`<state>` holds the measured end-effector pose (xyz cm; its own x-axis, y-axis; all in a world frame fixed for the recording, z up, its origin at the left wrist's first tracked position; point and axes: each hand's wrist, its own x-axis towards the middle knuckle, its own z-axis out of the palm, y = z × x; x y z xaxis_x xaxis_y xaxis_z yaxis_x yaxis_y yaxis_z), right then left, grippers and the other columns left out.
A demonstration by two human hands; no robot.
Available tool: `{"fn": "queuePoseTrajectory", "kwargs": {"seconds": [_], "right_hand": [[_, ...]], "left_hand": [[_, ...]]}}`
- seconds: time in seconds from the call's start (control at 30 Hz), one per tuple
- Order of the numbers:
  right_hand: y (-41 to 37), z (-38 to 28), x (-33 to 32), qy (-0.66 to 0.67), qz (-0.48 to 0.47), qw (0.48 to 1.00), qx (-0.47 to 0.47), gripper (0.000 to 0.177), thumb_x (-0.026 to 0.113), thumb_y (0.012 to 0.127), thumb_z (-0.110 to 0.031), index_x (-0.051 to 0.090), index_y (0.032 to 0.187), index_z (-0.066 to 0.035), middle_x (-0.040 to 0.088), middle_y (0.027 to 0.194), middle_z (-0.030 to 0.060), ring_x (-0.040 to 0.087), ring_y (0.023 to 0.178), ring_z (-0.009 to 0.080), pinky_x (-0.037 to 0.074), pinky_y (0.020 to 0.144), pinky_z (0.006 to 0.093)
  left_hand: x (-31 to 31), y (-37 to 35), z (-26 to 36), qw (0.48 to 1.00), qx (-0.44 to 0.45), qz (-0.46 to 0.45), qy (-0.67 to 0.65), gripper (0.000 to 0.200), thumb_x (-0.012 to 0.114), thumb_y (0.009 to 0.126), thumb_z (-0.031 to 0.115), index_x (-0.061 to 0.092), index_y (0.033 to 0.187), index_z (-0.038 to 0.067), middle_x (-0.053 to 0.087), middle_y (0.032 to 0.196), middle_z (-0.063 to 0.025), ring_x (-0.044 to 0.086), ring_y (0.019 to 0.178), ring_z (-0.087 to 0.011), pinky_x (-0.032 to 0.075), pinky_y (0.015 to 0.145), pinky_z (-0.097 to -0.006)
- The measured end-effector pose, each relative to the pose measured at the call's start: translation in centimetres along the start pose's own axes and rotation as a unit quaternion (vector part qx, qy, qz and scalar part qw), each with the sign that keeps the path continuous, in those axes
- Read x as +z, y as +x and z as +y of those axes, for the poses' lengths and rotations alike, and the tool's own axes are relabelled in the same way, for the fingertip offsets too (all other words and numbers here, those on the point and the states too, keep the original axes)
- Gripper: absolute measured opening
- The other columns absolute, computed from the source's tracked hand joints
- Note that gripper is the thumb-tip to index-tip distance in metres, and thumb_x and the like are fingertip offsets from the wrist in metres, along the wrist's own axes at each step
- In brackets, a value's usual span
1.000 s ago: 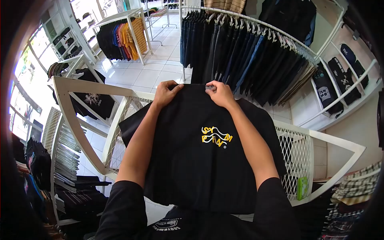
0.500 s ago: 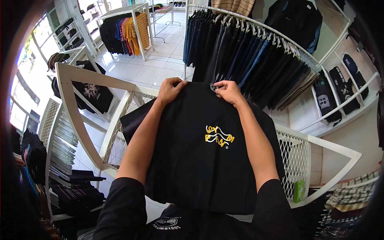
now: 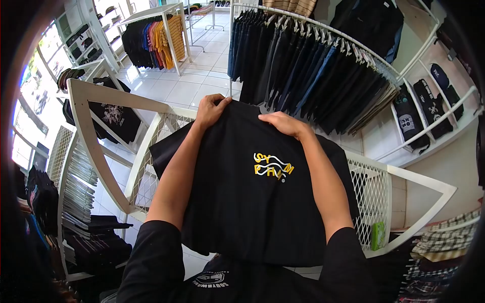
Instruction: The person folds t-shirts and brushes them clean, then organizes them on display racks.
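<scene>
A black T-shirt [image 3: 232, 202] with a yellow and white chest print is spread in front of me over a white mesh-topped rack. My left hand [image 3: 212, 110] pinches its far edge at the left, thumb on top and fingers curled beyond. On the right of the collar, my right hand [image 3: 283, 123] grips the cloth with the thumb laid along the top; its fingers are hidden under the fabric. The small grey piece at the collar is mostly covered now.
Dark jeans [image 3: 298, 70] hang on a curved white rail ahead. The white frame's slanted arms [image 3: 121, 96] stick out left and right. A green packet [image 3: 377, 236] rests on the mesh at right. Clear hangers [image 3: 81, 177] line a rack at left; folded garments [image 3: 414, 118] fill shelves at right.
My right hand has turned from pinching the grey piece at the collar to gripping the cloth with its thumb extended. The shirt's collar edge has shifted slightly. My left hand keeps its pinch.
</scene>
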<state>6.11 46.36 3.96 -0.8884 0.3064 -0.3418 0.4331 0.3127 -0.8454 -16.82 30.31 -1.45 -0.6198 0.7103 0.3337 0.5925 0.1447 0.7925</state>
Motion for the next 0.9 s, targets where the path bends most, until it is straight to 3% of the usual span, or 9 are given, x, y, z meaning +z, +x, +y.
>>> {"fn": "queuePoseTrajectory", "kwargs": {"seconds": [0.17,0.23,0.37,0.5,0.53,0.67,0.77,0.83,0.9], "right_hand": [[-3.2,-2.3,-0.3,-0.045,0.006,0.996,0.079,0.064,0.052,0.097,-0.067,0.079,0.11,-0.01,0.075,0.108,0.0113,0.071,0.104,0.0269,0.05,0.097,0.0358],[-4.5,-1.1,-1.4,-0.161,0.192,0.968,0.023,0.062,0.054,0.094,-0.069,0.08,0.107,-0.015,0.075,0.107,0.0109,0.07,0.106,0.0315,0.048,0.101,0.0401],[-9.6,4.6,-4.1,-0.249,0.296,0.921,0.043,0.046,0.064,0.092,-0.058,0.078,0.108,-0.017,0.069,0.121,0.0117,0.063,0.12,0.0327,0.045,0.104,0.0455],[-16.6,7.6,-4.3,-0.324,0.355,0.861,0.166,0.042,0.07,0.091,-0.048,0.072,0.118,-0.014,0.065,0.126,0.0151,0.06,0.122,0.0341,0.046,0.105,0.0457],[-17.9,7.7,-4.2,-0.322,0.357,0.853,0.203,0.046,0.071,0.091,-0.047,0.07,0.122,-0.013,0.065,0.127,0.0153,0.061,0.12,0.0348,0.047,0.104,0.0454],[-19.5,11.9,-4.2,-0.253,0.408,0.868,0.13,0.053,0.074,0.089,-0.047,0.069,0.124,-0.007,0.069,0.116,0.0175,0.065,0.114,0.034,0.051,0.098,0.0444],[-18.8,11.9,-4.2,-0.263,0.43,0.855,0.121,0.051,0.075,0.089,-0.044,0.069,0.122,-0.005,0.07,0.115,0.0187,0.066,0.111,0.0349,0.051,0.096,0.0445],[-17.0,14.4,-5.3,-0.29,0.454,0.84,0.068,0.034,0.077,0.089,-0.035,0.076,0.107,-0.005,0.075,0.097,0.0151,0.071,0.094,0.0325,0.054,0.087,0.0424],[-17.6,12.9,-6.1,-0.192,0.394,0.896,0.064,0.027,0.076,0.09,-0.029,0.077,0.099,-0.003,0.076,0.09,0.014,0.072,0.088,0.0297,0.055,0.082,0.04]], "left_hand": [[0.0,0.2,-0.5,1.0,0.013,-0.003,-0.001,0.037,0.071,0.093,0.037,0.077,0.091,0.001,0.073,0.077,-0.0176,0.07,0.071,-0.0273,0.053,0.069,-0.0377],[0.0,0.3,-0.7,0.999,0.029,0.01,0.018,0.037,0.071,0.093,0.037,0.077,0.091,0.001,0.073,0.077,-0.0179,0.071,0.071,-0.0275,0.053,0.069,-0.0378],[0.3,0.6,-1.4,0.999,0.031,0.008,0.044,0.04,0.069,0.095,0.038,0.075,0.09,-0.002,0.071,0.073,-0.0125,0.065,0.069,-0.0175,0.051,0.068,-0.0346],[0.2,0.8,-1.2,0.996,0.052,-0.006,0.069,0.045,0.069,0.094,0.043,0.076,0.09,-0.001,0.072,0.075,-0.0138,0.067,0.07,-0.0218,0.051,0.069,-0.0357],[0.0,1.0,-1.0,0.997,0.021,-0.03,0.066,0.042,0.069,0.093,0.043,0.077,0.093,0.002,0.073,0.08,-0.0171,0.07,0.077,-0.0328,0.053,0.074,-0.0413],[-0.3,0.7,0.4,0.991,-0.004,-0.002,0.135,0.04,0.069,0.093,0.042,0.076,0.102,0.005,0.073,0.092,-0.0177,0.07,0.088,-0.032,0.053,0.079,-0.0406],[-1.3,-2.6,4.7,0.978,0.111,0.069,0.16,0.04,0.07,0.094,0.04,0.072,0.115,0.006,0.07,0.107,-0.0179,0.067,0.102,-0.0315,0.052,0.087,-0.0413],[-2.9,-6.5,9.1,0.985,0.113,-0.022,0.129,0.039,0.071,0.096,0.034,0.069,0.121,0.005,0.068,0.112,-0.0152,0.066,0.107,-0.0273,0.051,0.09,-0.0361],[-4.4,-12.5,14.1,0.991,0.096,-0.075,0.055,0.04,0.072,0.094,0.035,0.069,0.118,0.004,0.069,0.115,-0.0158,0.063,0.111,-0.0327,0.048,0.098,-0.0432]]}}
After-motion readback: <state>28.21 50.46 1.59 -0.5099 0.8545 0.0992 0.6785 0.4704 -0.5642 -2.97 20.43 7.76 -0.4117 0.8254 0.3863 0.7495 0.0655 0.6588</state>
